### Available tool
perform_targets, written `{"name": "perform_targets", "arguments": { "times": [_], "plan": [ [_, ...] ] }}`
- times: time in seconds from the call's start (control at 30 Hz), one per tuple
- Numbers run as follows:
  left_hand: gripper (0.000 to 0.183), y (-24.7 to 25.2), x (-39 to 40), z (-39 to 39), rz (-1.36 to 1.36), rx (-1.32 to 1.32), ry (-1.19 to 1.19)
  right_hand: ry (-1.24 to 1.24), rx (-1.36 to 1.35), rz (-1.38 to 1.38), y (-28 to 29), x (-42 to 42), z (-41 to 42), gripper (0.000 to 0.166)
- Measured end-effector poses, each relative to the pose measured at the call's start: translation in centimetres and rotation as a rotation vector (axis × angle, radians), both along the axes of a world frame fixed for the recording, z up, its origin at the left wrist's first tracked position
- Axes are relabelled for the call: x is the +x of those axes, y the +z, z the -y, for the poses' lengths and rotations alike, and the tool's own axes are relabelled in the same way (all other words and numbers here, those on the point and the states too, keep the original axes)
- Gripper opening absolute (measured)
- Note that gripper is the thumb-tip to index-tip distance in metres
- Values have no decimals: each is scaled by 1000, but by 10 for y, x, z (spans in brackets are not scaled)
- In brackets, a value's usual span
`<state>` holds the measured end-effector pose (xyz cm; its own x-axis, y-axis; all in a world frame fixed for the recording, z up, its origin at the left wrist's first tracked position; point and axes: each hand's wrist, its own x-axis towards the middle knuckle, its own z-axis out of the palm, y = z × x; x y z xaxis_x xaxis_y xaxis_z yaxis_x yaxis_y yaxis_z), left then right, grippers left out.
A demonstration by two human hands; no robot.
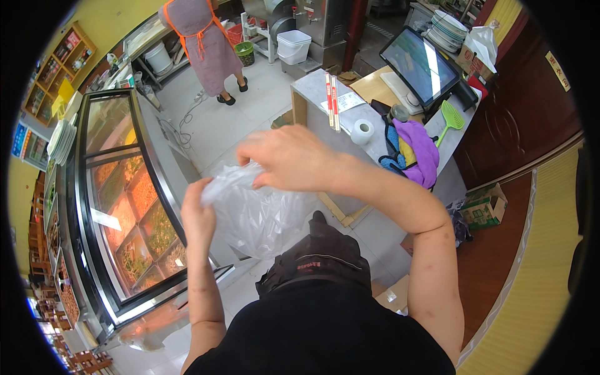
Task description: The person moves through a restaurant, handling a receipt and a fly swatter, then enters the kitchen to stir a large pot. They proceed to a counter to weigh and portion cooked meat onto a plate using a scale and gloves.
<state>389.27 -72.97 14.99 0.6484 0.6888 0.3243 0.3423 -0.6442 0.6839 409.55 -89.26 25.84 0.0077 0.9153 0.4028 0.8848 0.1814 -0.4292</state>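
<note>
A clear plastic bag (260, 220) hangs between my two hands, crumpled and see-through, in front of my dark apron (323, 255). My left hand (199, 206) pinches the bag's gathered top at its left side. Above the bag, my right hand (293, 159) has its thumb and fingers at the top edge, slightly blurred. The right forearm crosses in front of the grey counter. What the bag holds, if anything, cannot be made out.
At left stands a glass-topped display case (136, 220) with several food trays. The counter (375, 145) at right bears wrapped chopsticks (332, 103), a paper roll (362, 131), cloths (417, 150), a green slotted spatula (451, 119) and a touchscreen (419, 65). Another person (204, 44) stands ahead; cables (180, 124) lie on the floor.
</note>
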Motion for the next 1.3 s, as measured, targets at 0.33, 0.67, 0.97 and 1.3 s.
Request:
{"name": "perform_targets", "arguments": {
  "times": [0.33, 0.67, 0.97, 1.3],
  "plan": [
    [35, 101, 151, -69, 408, -660, -149, -588, 230, 481, 90, 206, 21, 22],
    [27, 117, 463, -25, 350, -510, -473, -662, 547, 853, 137, 304, 81, 50],
    [43, -7, 617, 6, -207, -161, -540, -615, -218, 332, -27, 436, 49, 36],
    [68, -2, 577, 15, -396, 221, -813, -528, -1141, 0, -249, 461, 65, 68]
  ]
}}
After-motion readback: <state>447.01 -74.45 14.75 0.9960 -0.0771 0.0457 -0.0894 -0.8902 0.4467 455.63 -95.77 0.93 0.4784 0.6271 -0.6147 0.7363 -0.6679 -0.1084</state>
